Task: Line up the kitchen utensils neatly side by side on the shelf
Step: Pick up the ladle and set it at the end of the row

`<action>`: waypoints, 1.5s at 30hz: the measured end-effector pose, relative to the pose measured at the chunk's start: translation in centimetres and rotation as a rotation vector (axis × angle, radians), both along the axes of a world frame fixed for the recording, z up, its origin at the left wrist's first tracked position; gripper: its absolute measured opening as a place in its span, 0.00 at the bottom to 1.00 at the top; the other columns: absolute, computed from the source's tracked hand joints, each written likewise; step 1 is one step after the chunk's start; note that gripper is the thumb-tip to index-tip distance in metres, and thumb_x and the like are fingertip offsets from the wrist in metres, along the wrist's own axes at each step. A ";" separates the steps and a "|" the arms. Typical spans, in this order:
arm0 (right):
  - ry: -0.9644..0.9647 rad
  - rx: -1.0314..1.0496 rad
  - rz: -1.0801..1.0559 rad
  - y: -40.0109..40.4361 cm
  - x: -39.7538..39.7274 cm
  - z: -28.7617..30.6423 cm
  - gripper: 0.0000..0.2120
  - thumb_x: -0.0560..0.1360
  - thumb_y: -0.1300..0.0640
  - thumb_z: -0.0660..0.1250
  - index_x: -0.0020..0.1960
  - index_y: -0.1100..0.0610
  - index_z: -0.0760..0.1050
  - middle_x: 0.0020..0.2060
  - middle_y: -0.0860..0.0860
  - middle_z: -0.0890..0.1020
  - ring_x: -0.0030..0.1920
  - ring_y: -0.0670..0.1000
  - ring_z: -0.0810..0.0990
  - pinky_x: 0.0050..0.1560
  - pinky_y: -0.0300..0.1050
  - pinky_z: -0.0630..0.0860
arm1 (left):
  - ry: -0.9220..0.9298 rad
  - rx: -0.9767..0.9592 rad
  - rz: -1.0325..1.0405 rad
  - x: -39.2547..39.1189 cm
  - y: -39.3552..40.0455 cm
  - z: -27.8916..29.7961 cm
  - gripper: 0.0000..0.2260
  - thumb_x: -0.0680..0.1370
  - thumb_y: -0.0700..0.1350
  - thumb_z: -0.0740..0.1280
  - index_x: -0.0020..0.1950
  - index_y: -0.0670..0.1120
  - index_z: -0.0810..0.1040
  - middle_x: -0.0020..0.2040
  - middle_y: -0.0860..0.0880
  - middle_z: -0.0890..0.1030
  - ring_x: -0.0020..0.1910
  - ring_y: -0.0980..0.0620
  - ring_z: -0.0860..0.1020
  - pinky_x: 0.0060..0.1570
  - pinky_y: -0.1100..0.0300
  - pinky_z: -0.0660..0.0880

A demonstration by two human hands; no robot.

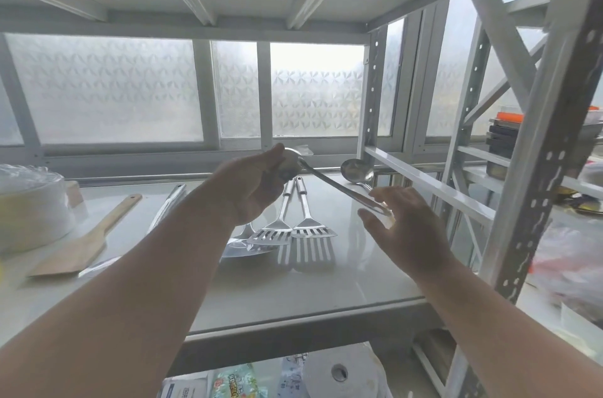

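Steel ladle [329,184] is held in the air above the shelf [326,286], bowl end in the left hand [251,189], whose fingers curl round the bowel-side end, grasping it; handle slants down to the right. Right hand [403,228] is under the handle tip with fingers spread and relaxed, touching or just short of it, hard to tell through the glare. Two slotted turners [293,228] lie side by side on the shelf just below, a solid spatula [244,247] partly beneath them. A second ladle [356,169] rests at the back right. Wooden spatula [85,244] and tongs [166,205] lie well to the left. Step in hand looks like placing: swing the handle parallel to the turners, lower it just right of them, bowl clear of the second ladle.
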State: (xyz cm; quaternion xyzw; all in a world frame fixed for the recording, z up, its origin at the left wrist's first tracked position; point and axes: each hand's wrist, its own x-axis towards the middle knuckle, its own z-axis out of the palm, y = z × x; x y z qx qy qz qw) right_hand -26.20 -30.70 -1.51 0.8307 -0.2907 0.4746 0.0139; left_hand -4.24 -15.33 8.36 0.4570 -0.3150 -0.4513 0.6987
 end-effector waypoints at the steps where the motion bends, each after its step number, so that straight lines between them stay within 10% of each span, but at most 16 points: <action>1: 0.015 0.005 0.006 0.0 0.0 0.0 0.13 0.74 0.46 0.74 0.56 0.49 0.80 0.50 0.44 0.83 0.55 0.49 0.80 0.46 0.48 0.79 | 0.043 -0.012 0.010 0.0 0.0 0.1 0.18 0.86 0.45 0.65 0.39 0.42 0.84 0.39 0.47 0.79 0.38 0.54 0.78 0.28 0.69 0.76; 12: -0.025 0.034 -0.059 -1.3 0.0 -0.2 0.05 0.75 0.54 0.74 0.50 0.50 0.81 0.45 0.45 0.80 0.50 0.52 0.79 0.46 0.50 0.78 | 0.110 -0.024 0.070 0.0 -0.9 0.0 0.15 0.83 0.46 0.71 0.40 0.41 0.86 0.44 0.44 0.84 0.32 0.54 0.84 0.27 0.68 0.78; 15: -0.007 0.020 -0.054 -1.1 0.1 -0.3 0.04 0.78 0.53 0.72 0.50 0.51 0.84 0.43 0.46 0.82 0.48 0.53 0.79 0.43 0.48 0.77 | -0.067 0.067 0.190 0.1 -1.7 -0.3 0.19 0.82 0.54 0.72 0.36 0.45 0.88 0.43 0.46 0.87 0.38 0.51 0.85 0.32 0.63 0.81; 19: 0.020 0.060 -0.093 -1.3 0.4 -0.5 0.10 0.80 0.51 0.66 0.45 0.54 0.82 0.41 0.48 0.82 0.49 0.55 0.78 0.42 0.51 0.77 | -0.302 0.117 0.342 -0.2 -3.0 -0.7 0.18 0.84 0.59 0.66 0.57 0.45 0.86 0.50 0.49 0.89 0.45 0.46 0.87 0.42 0.54 0.85; 23: -0.026 0.173 -0.003 -1.0 0.3 -0.3 0.13 0.81 0.49 0.62 0.40 0.53 0.71 0.34 0.47 0.74 0.39 0.57 0.74 0.38 0.51 0.72 | -0.455 0.011 0.355 -1.3 -3.8 -0.3 0.14 0.84 0.58 0.66 0.50 0.51 0.85 0.52 0.49 0.87 0.43 0.47 0.86 0.45 0.51 0.85; 31: -0.035 0.216 0.227 1.1 0.2 0.6 0.18 0.81 0.55 0.65 0.70 0.47 0.70 0.36 0.33 0.72 0.36 0.34 0.72 0.40 0.34 0.67 | -0.721 -0.013 0.624 -0.9 -7.2 -0.7 0.13 0.83 0.47 0.66 0.48 0.38 0.84 0.34 0.43 0.85 0.28 0.44 0.81 0.34 0.47 0.82; 35: 0.016 0.172 0.256 1.1 0.4 0.6 0.21 0.82 0.58 0.64 0.74 0.46 0.70 0.54 0.42 0.80 0.50 0.43 0.77 0.48 0.35 0.70 | -0.831 0.094 0.587 -0.6 -9.7 -1.0 0.10 0.82 0.44 0.68 0.49 0.39 0.83 0.38 0.41 0.87 0.35 0.41 0.87 0.38 0.41 0.85; 40: -0.001 0.192 0.102 0.2 0.7 0.3 0.20 0.80 0.58 0.63 0.71 0.49 0.73 0.41 0.49 0.82 0.40 0.54 0.80 0.41 0.46 0.73 | -1.396 0.320 0.403 -1.4 -11.7 -2.6 0.18 0.81 0.47 0.67 0.69 0.43 0.71 0.61 0.44 0.83 0.61 0.40 0.81 0.58 0.50 0.78; 45: 0.159 0.255 -0.056 0.3 1.0 0.2 0.23 0.70 0.58 0.62 0.64 0.49 0.75 0.42 0.53 0.84 0.44 0.61 0.81 0.44 0.53 0.79 | -1.589 0.412 0.277 -2.7 -11.6 -4.4 0.20 0.78 0.51 0.67 0.71 0.52 0.74 0.65 0.48 0.82 0.65 0.42 0.80 0.63 0.46 0.78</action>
